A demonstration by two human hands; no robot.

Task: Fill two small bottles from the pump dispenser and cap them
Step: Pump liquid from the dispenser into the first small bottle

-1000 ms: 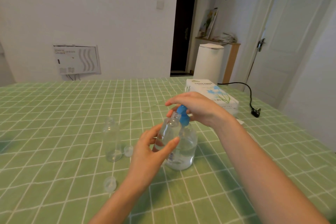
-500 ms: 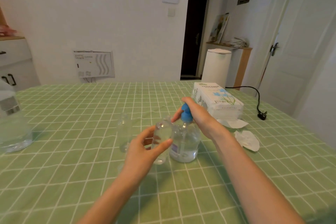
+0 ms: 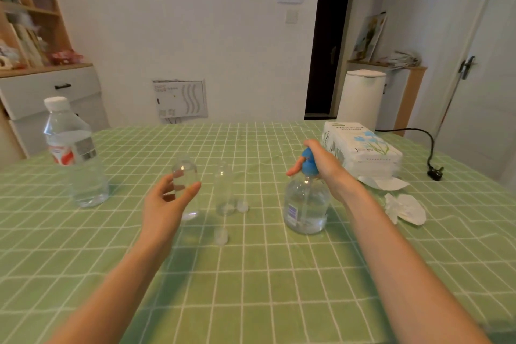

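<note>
My left hand [image 3: 164, 205] holds a small clear bottle [image 3: 186, 190] upright between thumb and fingers, its base at or just above the green checked tablecloth. A second small clear bottle [image 3: 224, 190] stands uncapped just to its right. One clear cap [image 3: 242, 205] lies beside that bottle, and another cap [image 3: 221, 237] lies nearer to me. The pump dispenser [image 3: 305, 204], clear with a blue pump head, stands to the right. My right hand [image 3: 321, 165] grips the blue head from the right side.
A large water bottle [image 3: 75, 153] with a white cap stands at the left. A tissue paper pack [image 3: 363, 152] and crumpled tissues [image 3: 405, 207] lie at the right. A black cable and plug [image 3: 434, 173] rest near the table's right edge.
My left hand has carried the small bottle away from the dispenser's spout, leftward, to beside the other small bottle. My right hand stays on the pump head. The view has lifted and widened.
</note>
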